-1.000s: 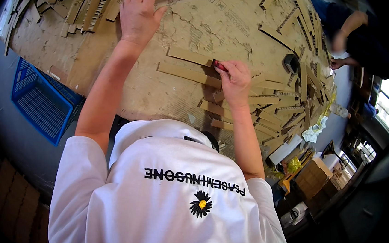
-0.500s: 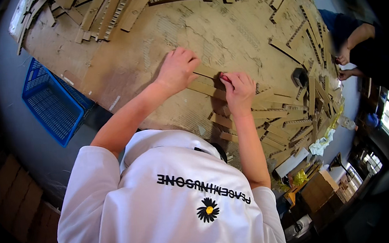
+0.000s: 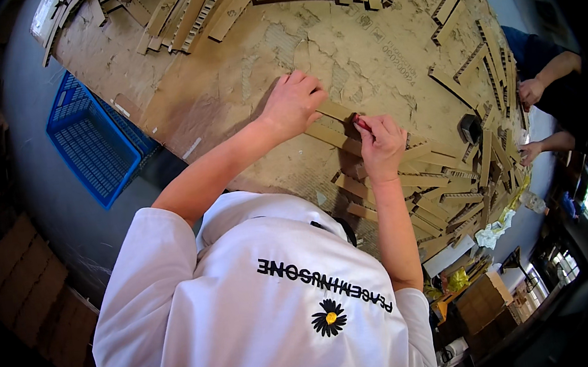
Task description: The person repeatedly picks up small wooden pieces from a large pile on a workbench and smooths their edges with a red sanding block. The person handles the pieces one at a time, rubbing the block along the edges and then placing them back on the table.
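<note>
My left hand (image 3: 293, 105) is closed, its fingers bent over the left end of a brown honeycomb cardboard strip (image 3: 335, 112). At that strip's right end, my right hand (image 3: 383, 145) is closed on a small red tool (image 3: 361, 123), whose tip is too small to make out. The tool's end touches or nearly touches the strip. Just below and nearly parallel, a second cardboard strip (image 3: 334, 136) lies on the table, its left end close to my left fingers. The fingers hide both left ends in part.
Many loose cardboard strips (image 3: 423, 180) lie heaped right of my right hand, and more (image 3: 202, 13) at the table's far edge. A black block (image 3: 470, 128) stands by the heap. A blue plastic basket (image 3: 94, 141) is beyond the left edge. Another person's hand (image 3: 529, 93) is at right.
The view has shifted, moving the scene rightward. The strip between my hands now shows its broad face rather than its thin edge. The other person's hands have moved farther apart.
</note>
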Demonstrator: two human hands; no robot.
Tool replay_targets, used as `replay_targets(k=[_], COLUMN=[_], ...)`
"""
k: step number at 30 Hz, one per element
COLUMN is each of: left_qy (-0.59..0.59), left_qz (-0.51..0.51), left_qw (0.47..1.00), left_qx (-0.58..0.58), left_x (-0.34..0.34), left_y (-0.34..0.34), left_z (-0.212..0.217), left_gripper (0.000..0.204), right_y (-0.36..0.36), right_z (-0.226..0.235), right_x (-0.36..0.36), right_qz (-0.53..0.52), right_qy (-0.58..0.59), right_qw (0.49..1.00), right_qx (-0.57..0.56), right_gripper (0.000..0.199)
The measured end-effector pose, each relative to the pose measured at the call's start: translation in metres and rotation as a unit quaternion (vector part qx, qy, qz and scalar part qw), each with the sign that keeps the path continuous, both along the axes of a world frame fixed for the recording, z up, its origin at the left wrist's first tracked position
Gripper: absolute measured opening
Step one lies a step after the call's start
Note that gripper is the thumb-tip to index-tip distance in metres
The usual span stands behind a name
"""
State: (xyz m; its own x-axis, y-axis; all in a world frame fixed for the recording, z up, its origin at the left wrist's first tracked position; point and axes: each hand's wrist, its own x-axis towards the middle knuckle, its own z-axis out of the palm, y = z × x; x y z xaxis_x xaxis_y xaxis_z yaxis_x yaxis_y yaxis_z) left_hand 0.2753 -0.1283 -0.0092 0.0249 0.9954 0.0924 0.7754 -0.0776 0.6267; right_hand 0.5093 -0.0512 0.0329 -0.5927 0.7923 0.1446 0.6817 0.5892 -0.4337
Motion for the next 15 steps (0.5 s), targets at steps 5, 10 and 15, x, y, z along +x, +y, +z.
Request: replay_targets(k=[5,10,15], left_qy=[0.003,0.005,-0.002], left_qz=[-0.001,0.004,0.000], left_qw=[1.000,1.000,1.000], left_qx=[0.001,0.001,0.010], left_x=[-0.0003,0.0009,0.0015], left_y=[0.0005,0.0014,0.0014], left_z=[0.0016,-0.0002,-0.0021], left_gripper=[0.044,0.043,0.044], right_y=[0.0011,0.0010,0.0012], right_z=[0.0001,-0.0025,-0.0072], right_x=[0.0006,0.0009,0.0032], right_qz=[0.007,0.011,0.010], right_qy=[-0.004,0.017,0.024], right_qw=[1.000,1.000,1.000], right_qx=[0.005,0.008,0.009], right_gripper=[0.011,0.011,0.011])
